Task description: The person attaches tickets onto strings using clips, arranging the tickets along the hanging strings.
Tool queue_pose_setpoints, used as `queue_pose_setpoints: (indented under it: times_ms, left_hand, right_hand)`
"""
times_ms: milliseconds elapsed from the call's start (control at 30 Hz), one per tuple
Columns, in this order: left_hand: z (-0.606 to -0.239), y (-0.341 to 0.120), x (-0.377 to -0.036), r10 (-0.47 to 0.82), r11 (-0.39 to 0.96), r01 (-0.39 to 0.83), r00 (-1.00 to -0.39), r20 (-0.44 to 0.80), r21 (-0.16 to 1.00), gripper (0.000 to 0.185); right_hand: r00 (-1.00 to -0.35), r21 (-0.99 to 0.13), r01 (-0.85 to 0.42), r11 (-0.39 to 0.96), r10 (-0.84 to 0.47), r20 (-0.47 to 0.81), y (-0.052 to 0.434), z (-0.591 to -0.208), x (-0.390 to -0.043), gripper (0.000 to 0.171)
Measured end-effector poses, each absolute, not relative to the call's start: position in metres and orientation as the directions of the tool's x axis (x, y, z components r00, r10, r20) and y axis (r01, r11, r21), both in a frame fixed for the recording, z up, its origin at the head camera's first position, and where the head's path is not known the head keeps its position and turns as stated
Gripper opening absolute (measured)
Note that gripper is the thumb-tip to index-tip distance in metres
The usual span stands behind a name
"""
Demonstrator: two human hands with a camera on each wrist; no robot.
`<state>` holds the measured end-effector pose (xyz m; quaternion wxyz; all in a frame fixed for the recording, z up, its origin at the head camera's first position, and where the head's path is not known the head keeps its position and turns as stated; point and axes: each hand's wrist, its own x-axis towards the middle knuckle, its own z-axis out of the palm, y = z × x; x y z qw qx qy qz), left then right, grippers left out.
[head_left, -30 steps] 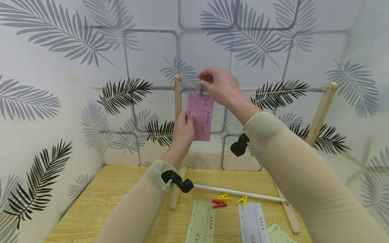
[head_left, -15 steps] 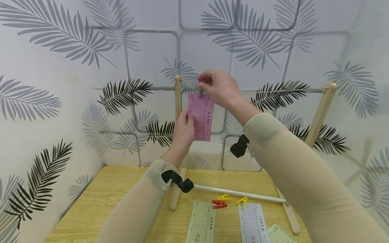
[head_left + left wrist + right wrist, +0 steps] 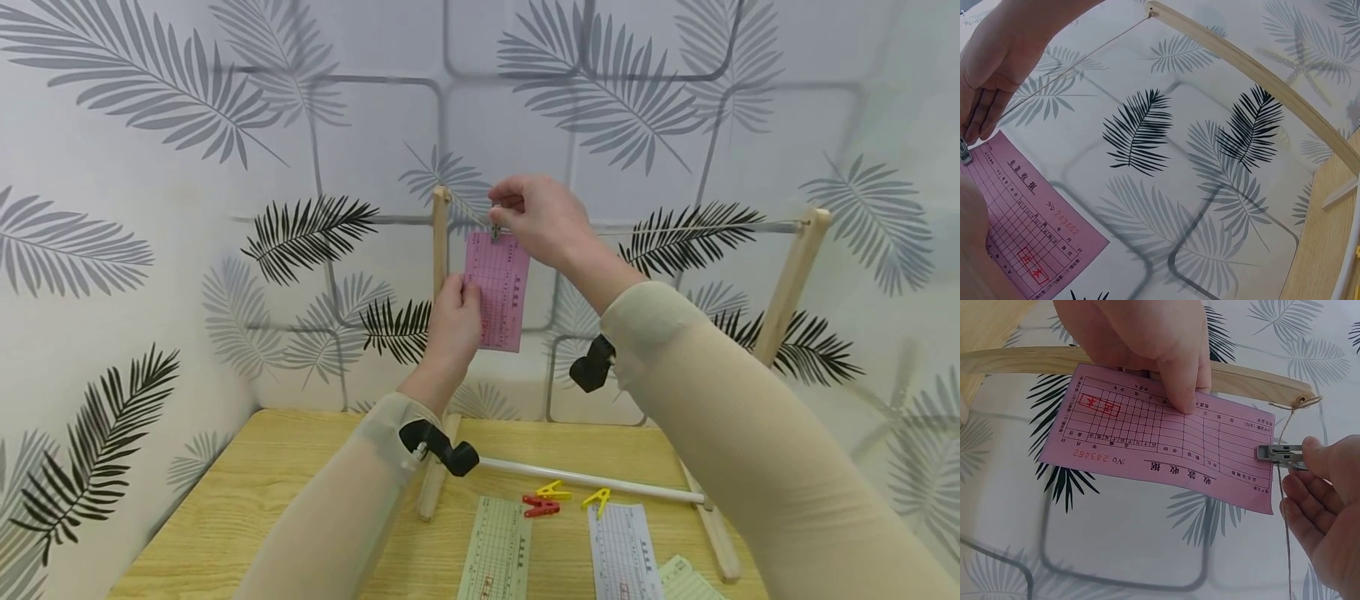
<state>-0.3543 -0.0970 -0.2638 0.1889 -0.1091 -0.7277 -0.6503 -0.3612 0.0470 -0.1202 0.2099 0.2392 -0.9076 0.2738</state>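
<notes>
A pink receipt slip [image 3: 498, 292] hangs upright just under the string [image 3: 675, 227] near the left wooden post [image 3: 439, 242]. My left hand [image 3: 452, 325] holds its left edge, with the thumb on the printed face. At the top edge sits a silver metal clip [image 3: 1279, 455], its jaws over the paper. My right hand [image 3: 543, 217] pinches the clip's other end between thumb and fingers. In the right wrist view the string [image 3: 1286, 531] passes by the clip, close to the slip's edge. Whether the clip encloses the string is hard to tell.
On the wooden table [image 3: 247, 475] lie a green slip [image 3: 495, 550], a white slip [image 3: 626, 550] and another pale green slip [image 3: 686, 579]. Red [image 3: 540, 505] and yellow clips [image 3: 552, 490] are near them. A white rod [image 3: 592, 478] joins the stand's feet; its right post [image 3: 795, 283] rises beyond my right arm.
My right hand has come down slightly with the clip. The pink slip has shifted a little to the right, still held by my left hand.
</notes>
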Motion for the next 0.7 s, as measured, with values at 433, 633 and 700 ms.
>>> queue_pose_setpoints:
  times_ms: [433,633,700]
  left_hand:
    - [-0.2688,-0.0984,-0.3563,-0.068,0.121,0.412,-0.904,0.421,0.903,0.029]
    - [-0.2707,-0.0995,-0.3557,-0.054,0.119,0.411,-0.906,0.419,0.904,0.029]
    - [-0.2711,-0.1,-0.3555,-0.053,0.117,0.409,-0.907,0.417,0.905,0.029]
  right_hand:
    - [-0.807,-0.411,-0.552,0.726,-0.341,0.482,0.0494,-0.1201,-0.3616,0.04]
    - [-0.811,-0.412,-0.547,0.729,-0.341,0.475,0.0494,-0.1207,-0.3612,0.041]
    - [-0.811,-0.408,-0.547,0.731,-0.341,0.475,0.049,-0.1208,-0.3616,0.041]
